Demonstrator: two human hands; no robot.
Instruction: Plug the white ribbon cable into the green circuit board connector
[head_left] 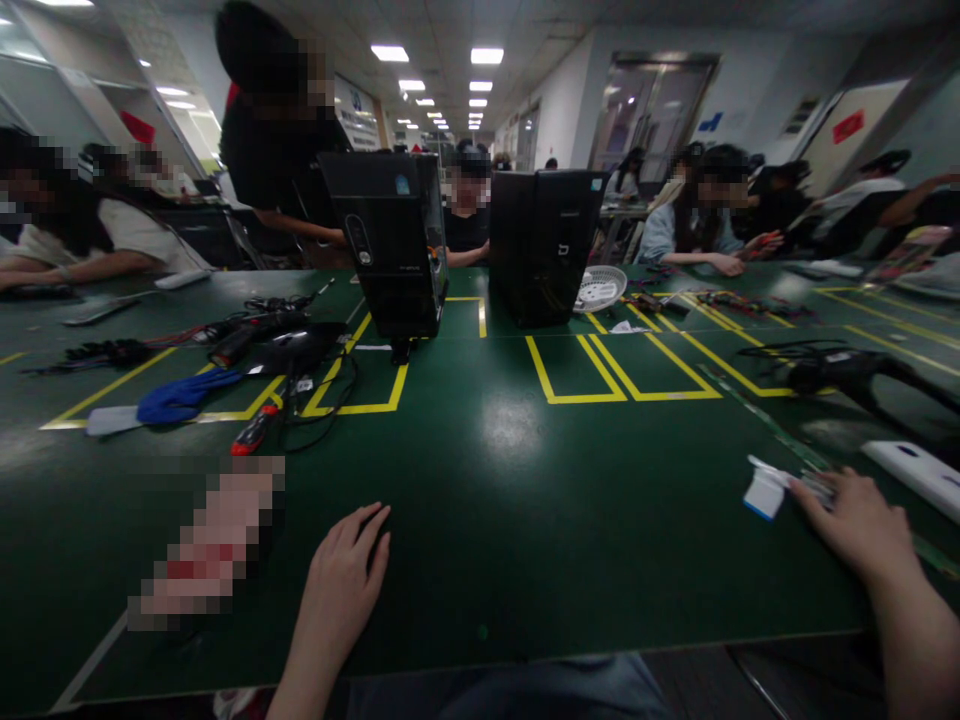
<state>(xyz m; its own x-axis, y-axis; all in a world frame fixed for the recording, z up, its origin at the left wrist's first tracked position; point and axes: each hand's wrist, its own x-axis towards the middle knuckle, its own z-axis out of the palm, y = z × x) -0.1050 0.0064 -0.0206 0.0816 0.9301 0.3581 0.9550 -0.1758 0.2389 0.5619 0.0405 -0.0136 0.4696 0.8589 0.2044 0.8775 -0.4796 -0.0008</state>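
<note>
My left hand (349,565) lies on the green table (525,560), palm down, fingers stretched out and slightly apart, holding nothing. At the right, my right hand (862,515) rests on the table with its thumb and fingers bent around a small shiny silvery thing (823,487), mostly hidden by the hand. Right by the thumb tip lies a small white piece with a blue edge (765,492), like a folded tag or flat strip; whether the thumb touches it I cannot tell.
Two black computer towers (390,240) (551,245) stand mid-table. Left are a red-and-black screwdriver (255,430), a blue glove (184,395) and black cables (322,410). Right are a white bar (915,475), black cabled equipment (840,370) and a white basket (602,288). Other people sit or stand around.
</note>
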